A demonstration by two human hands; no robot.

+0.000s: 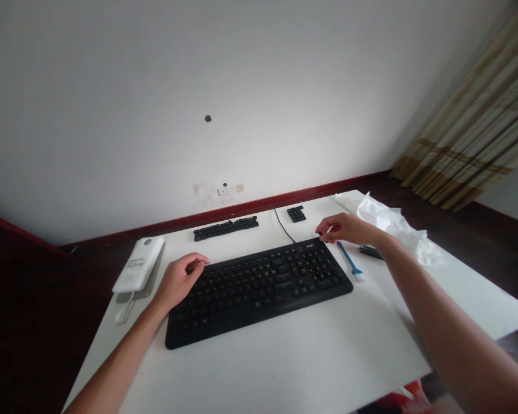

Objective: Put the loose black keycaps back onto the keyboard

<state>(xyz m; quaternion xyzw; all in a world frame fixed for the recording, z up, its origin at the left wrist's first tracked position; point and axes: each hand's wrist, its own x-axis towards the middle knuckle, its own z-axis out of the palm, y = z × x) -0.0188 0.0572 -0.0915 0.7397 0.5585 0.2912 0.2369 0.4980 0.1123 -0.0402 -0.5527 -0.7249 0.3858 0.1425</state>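
Note:
A black keyboard lies slightly askew on the white table. Bare key sockets show in its upper middle and number pad. My left hand is closed at its upper left edge, with curled fingers and the thumb near the index finger. At the upper right corner, my right hand pinches a small black piece that looks like a keycap. Behind the keyboard lie a long group of loose black keycaps and a smaller block of keycaps. The right fingertips are partly hidden.
To the right lie a blue brush, a dark tool partly behind my forearm, and crumpled white tissue. A white power bank with a strap is at left. The keyboard cable runs to the back edge, towards the wall.

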